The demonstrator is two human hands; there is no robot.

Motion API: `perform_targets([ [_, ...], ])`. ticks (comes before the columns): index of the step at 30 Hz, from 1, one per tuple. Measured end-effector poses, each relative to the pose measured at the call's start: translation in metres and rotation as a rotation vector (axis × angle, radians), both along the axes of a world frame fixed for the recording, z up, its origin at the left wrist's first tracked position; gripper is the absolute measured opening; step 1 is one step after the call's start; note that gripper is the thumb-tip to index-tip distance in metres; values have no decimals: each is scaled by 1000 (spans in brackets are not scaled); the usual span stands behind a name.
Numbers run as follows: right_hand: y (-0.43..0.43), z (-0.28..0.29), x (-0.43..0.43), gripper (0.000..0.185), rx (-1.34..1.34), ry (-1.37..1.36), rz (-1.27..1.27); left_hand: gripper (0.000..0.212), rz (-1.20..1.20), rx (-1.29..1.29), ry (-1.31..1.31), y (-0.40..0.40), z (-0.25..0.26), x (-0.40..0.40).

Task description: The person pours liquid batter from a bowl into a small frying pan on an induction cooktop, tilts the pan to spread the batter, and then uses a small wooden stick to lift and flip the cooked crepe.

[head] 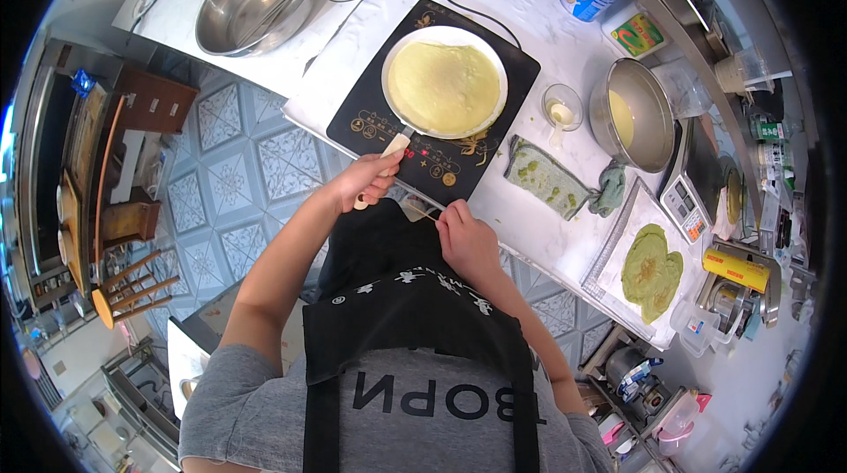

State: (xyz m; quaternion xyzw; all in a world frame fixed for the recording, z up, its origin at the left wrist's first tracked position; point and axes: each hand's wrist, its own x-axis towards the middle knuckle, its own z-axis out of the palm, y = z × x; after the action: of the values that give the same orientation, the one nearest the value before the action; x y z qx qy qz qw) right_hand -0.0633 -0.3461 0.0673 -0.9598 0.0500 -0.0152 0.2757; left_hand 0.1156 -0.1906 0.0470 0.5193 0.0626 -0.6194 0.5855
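Observation:
My left hand (368,183) grips the pale handle (396,144) of a white frying pan (386,102). The pan rests on a black induction cooktop (357,99), whose red display is lit. A thin yellow-green crepe (445,86) covers most of the pan's floor, with small bubbles on its surface. At the counter's front edge, below the cooktop, my right hand (467,240) pinches a thin wooden stick (421,211). Its far end is hard to make out against the dark apron.
Right of the cooktop are a glass bowl with a spoon (562,112), a stained folded cloth (546,175) and a steel bowl of batter (645,99). Beyond sit a digital scale (685,205) and green crepes (652,271) on a lined tray. A large steel basin (225,13) holds a whisk.

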Motion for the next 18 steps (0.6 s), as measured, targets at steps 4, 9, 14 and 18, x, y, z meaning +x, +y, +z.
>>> perform_targets([
  [4, -1, -2, -1, 11, 10, -4, -2, 36, 6, 3, -18, -3, 0, 0],
  [9, 0, -2, -2, 11, 10, -9, -7, 37, 0, -8, -18, -9, 2, 4],
  [14, 0, -1, -3, 11, 5, -2, -14, 37, -10, 5, -20, -18, 0, 7],
  [18, -1, -2, -5, 11, 6, -10, -16, 37, -7, 0, -23, -22, 2, 8],
])
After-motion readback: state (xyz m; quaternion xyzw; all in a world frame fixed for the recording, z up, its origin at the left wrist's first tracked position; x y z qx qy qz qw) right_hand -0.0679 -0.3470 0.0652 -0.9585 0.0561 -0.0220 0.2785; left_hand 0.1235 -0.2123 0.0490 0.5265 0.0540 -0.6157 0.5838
